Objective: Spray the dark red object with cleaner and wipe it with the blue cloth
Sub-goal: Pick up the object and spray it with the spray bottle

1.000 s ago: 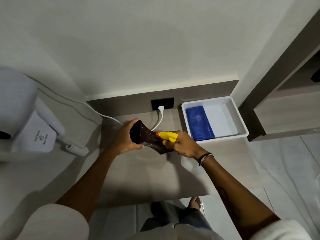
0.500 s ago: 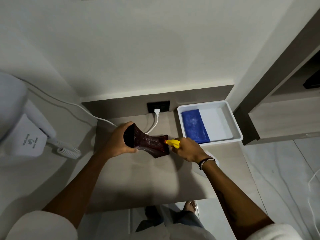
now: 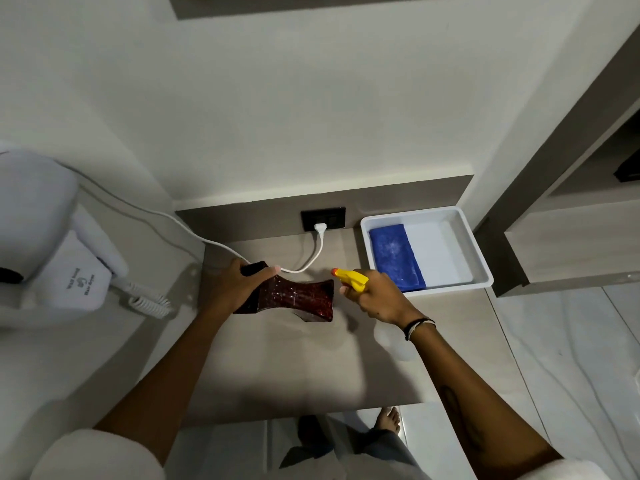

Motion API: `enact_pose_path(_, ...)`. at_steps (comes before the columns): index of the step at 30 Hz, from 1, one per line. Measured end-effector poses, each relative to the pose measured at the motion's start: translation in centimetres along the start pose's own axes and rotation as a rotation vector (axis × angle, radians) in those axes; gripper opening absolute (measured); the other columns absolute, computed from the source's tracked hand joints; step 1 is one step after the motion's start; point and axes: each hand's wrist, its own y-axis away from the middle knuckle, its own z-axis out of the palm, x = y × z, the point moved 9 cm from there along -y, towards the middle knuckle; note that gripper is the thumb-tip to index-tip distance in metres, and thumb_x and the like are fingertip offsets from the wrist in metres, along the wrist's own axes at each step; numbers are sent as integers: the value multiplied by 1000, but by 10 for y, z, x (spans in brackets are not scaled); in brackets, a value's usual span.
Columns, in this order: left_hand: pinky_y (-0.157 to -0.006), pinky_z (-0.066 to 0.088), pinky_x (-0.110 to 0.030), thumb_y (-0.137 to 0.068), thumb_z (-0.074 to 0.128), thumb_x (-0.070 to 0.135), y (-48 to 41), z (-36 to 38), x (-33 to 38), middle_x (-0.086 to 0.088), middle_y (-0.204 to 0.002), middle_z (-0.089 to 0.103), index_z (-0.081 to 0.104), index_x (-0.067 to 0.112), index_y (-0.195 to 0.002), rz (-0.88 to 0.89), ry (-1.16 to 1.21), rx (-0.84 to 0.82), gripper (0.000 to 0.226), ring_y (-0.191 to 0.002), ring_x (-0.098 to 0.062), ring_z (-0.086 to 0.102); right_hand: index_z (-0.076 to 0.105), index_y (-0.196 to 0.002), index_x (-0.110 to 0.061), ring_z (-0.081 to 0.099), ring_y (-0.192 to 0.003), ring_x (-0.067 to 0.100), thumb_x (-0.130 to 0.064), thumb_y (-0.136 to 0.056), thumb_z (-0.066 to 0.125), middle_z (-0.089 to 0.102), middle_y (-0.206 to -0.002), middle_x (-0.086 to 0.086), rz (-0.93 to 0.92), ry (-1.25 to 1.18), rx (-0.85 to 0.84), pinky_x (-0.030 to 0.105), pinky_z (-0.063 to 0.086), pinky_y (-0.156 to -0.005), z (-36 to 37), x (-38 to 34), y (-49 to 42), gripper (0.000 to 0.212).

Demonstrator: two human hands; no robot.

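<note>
Left hand grips dark red vase sideways, exposing flank | right hand holds spray bottle, nozzle aimed at it.

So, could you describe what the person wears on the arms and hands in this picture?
Both forearms are bare. White sleeves cover the upper arms, at the left and at the right. The right wrist carries thin bracelets, dark and light together. A dark mark, perhaps a tattoo, shows on the right forearm. The left hand and right hand show no gloves or rings.
</note>
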Motion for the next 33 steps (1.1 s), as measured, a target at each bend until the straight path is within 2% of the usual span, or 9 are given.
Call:
enact_pose_path(5, -100, 56, -42, -61, 67, 93, 10, 7, 19, -2, -131, 67, 58, 36, -137, 133, -55, -80, 95, -117, -23, 66, 66, -105, -20, 61, -57, -6, -34, -103, 66, 60, -73, -23, -47, 28, -41, 5, 43, -51, 4, -9, 2, 14)
enact_pose_path(10, -114, 45, -47, -49, 85, 85, 25, 16, 35, -2, -152, 50, 42, 31, -151, 285, -247, -160, 123, -137, -25, 51, 63, -98, -40, 65, -62, -7, -37, -101, 68, 66, -76, -28, -103, 40, -61, 8, 45, -56, 14, -14, 3, 7)
enact_pose_path(12, -111, 44, -41, -48, 84, 84, 35, 15, 48, -1, -151, 50, 42, 26, -150, 425, -407, -81, 124, -135, -23, 51, 66, -96, -43, 66, -69, -15, -35, -101, 69, 65, -74, -39, -122, 42, -75, 6, 48, -56, 18, -18, 4, 9)
enact_pose_path(13, -106, 43, -37, -50, 85, 81, 41, 16, 55, 0, -148, 53, 45, 23, -147, 495, -453, -37, 120, -132, -23, 53, 65, -107, -40, 67, -73, -13, -36, -101, 68, 65, -75, -40, -134, 39, -82, 7, 49, -58, 20, -22, 6, 7)
enact_pose_path(17, -85, 42, -28, -53, 90, 63, 52, 17, 70, 4, -126, 62, 54, 21, -128, 591, -461, 50, 94, -111, -20, 62, 66, -124, -30, 71, -92, 14, -42, -100, 67, 69, -97, -17, -145, 37, -84, 27, 59, -74, 23, -28, 6, 27)
enact_pose_path(18, -84, 41, -27, -53, 91, 59, 53, 18, 72, 4, -125, 62, 54, 21, -127, 599, -464, 64, 91, -109, -20, 62, 66, -126, -26, 71, -93, 16, -42, -100, 67, 68, -100, -14, -148, 43, -85, 24, 57, -74, 23, -29, 7, 30)
enact_pose_path(22, -90, 41, -28, -53, 94, 52, 50, 22, 70, -2, -132, 62, 54, 15, -135, 599, -500, 80, 99, -115, -25, 61, 66, -128, -21, 69, -95, 14, -39, -101, 67, 70, -104, -10, -159, 29, -93, 15, 50, -71, 23, -30, 9, 32)
enact_pose_path(27, -93, 46, -32, -54, 93, 56, 46, 26, 66, -4, -133, 61, 53, 14, -138, 579, -525, 39, 102, -116, -27, 60, 69, -128, -21, 73, -100, 21, -40, -101, 66, 76, -109, -2, -155, -8, -101, 43, 63, -83, 23, -36, 8, 33)
enact_pose_path(33, -96, 51, -39, -55, 94, 54, 46, 27, 67, -5, -133, 60, 52, 12, -138, 583, -514, 32, 103, -117, -28, 60, 67, -131, -29, 73, -103, 20, -42, -100, 66, 76, -113, -2, -126, 10, -106, 39, 64, -87, 22, -28, 11, 33)
